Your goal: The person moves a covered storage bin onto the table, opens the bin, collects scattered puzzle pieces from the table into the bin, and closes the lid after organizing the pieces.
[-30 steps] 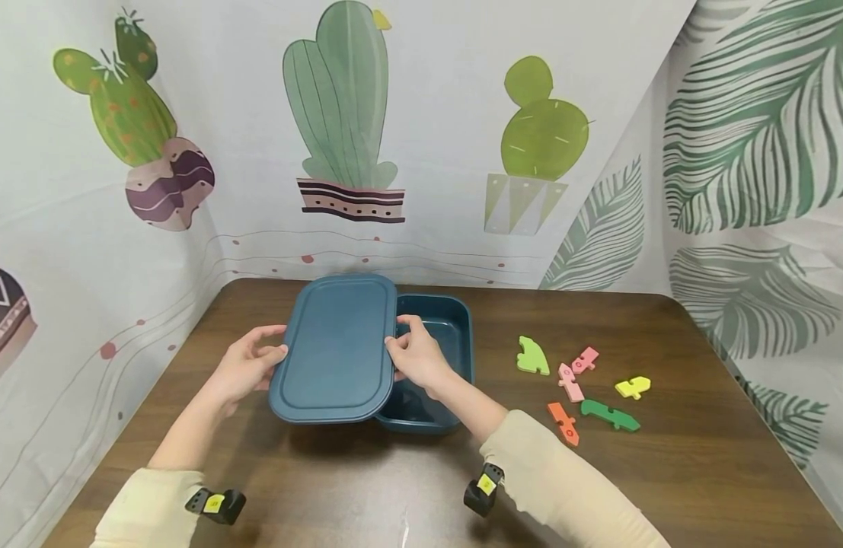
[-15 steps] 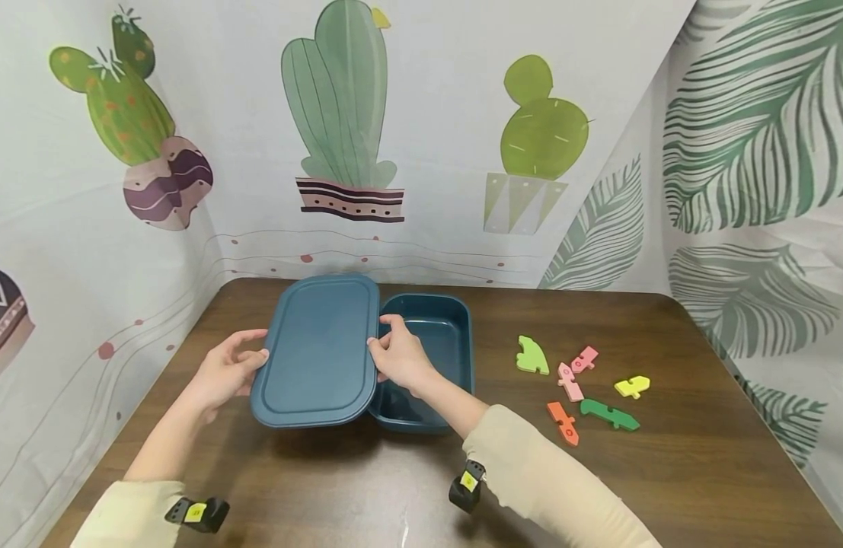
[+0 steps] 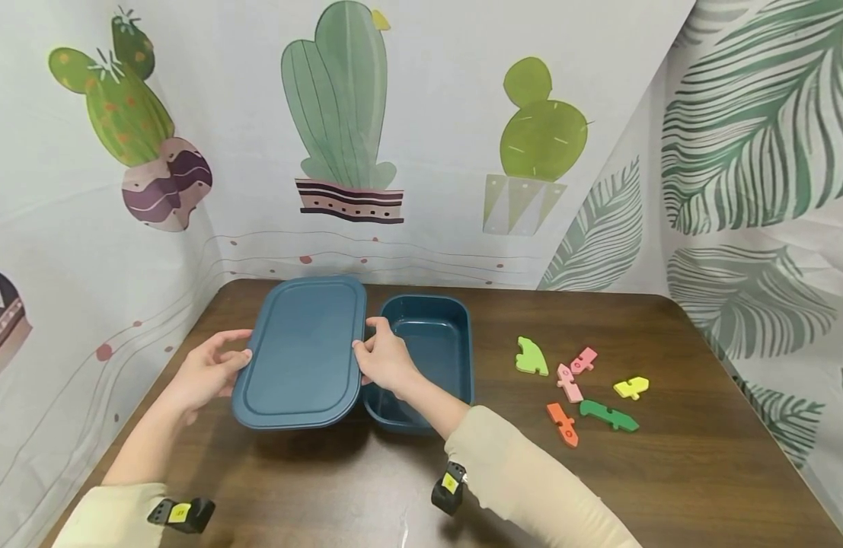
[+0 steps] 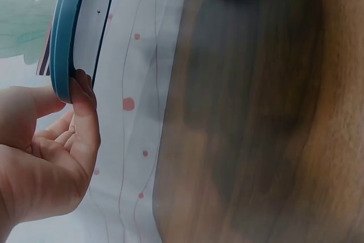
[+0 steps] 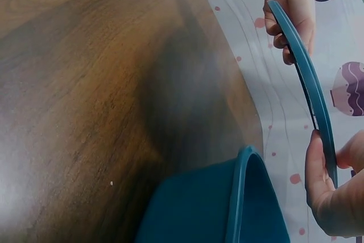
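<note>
A dark blue rectangular lid (image 3: pixel 301 350) with rounded corners is held up off the table between both hands. My left hand (image 3: pixel 212 371) pinches its left edge, thumb on top and fingers beneath, as the left wrist view shows at the lid's rim (image 4: pixel 61 38). On the opposite edge my right hand (image 3: pixel 387 356) pinches it the same way; in the right wrist view the lid (image 5: pixel 310 83) is seen edge-on. Just right of the lid stands the matching open box (image 3: pixel 435 335), with nothing seen inside. My right forearm crosses over part of it.
Several flat puzzle pieces lie on the brown wooden table (image 3: pixel 531 487) to the right: a light green piece (image 3: pixel 531 356), two pink ones (image 3: pixel 569 383), a yellow one (image 3: pixel 630 387), an orange one (image 3: pixel 563 425) and a dark green one (image 3: pixel 608 415). A printed cloth (image 3: pixel 448 152) hangs behind.
Both hands have carried the lid leftward, off the box's left side, so more of the box interior shows. The box and puzzle pieces have stayed put.
</note>
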{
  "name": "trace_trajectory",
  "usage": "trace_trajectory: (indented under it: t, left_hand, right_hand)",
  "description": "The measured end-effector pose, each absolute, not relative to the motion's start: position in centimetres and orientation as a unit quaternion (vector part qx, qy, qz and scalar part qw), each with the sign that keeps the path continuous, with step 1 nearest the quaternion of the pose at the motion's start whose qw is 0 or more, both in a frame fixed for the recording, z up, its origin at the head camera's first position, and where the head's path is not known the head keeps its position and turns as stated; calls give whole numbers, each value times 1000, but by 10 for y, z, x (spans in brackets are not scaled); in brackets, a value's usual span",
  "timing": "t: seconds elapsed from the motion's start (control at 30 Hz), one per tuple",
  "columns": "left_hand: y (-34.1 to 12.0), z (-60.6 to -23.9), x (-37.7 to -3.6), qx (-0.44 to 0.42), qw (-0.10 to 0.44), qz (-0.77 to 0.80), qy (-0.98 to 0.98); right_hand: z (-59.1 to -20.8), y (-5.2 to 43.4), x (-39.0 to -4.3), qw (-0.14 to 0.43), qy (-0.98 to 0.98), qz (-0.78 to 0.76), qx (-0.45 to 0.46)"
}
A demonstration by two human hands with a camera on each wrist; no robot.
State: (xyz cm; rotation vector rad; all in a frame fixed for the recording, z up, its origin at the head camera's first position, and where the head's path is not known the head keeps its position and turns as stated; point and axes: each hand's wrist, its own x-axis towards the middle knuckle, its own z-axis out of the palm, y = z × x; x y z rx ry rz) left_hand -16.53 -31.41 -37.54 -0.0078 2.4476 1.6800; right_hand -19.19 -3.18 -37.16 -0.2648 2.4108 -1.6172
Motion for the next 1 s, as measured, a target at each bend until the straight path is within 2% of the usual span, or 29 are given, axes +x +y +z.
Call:
trace_trajectory:
  t: [1.0]
  left_hand:
    - [-346, -387, -155, -15, 82, 544, 835]
  right_hand:
    - [-381, -71, -183, 113, 859, -494, -76]
